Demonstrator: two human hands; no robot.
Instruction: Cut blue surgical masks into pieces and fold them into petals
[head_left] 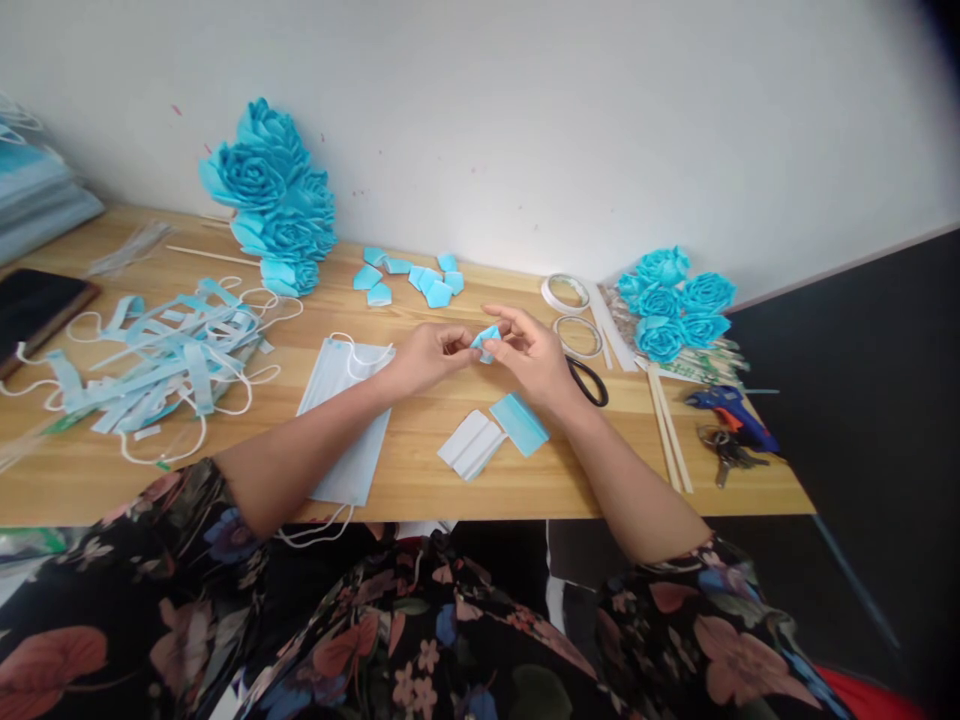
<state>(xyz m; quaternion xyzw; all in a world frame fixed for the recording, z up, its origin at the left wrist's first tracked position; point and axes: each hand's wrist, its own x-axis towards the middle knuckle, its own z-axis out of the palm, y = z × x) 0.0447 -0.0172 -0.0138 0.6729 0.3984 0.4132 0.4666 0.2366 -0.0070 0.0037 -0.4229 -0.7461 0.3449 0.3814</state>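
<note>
Between my two hands, above the middle of the table, is a small folded piece of blue mask fabric. My left hand pinches its left corner. Thumb and fingers of my right hand close on its right side. Below them on the wood lie a white pleated piece and a blue cut piece. Under my left forearm rests a whole light-blue face mask with white ear loops. Several folded blue petals are spread out beyond my hands. Black-handled scissors lie partly hidden beside my right wrist.
At the left are a heap of mask strips and loops, a phone and blue fabric roses. To the right stand more roses, tape rolls, wooden sticks, a glue gun and keys.
</note>
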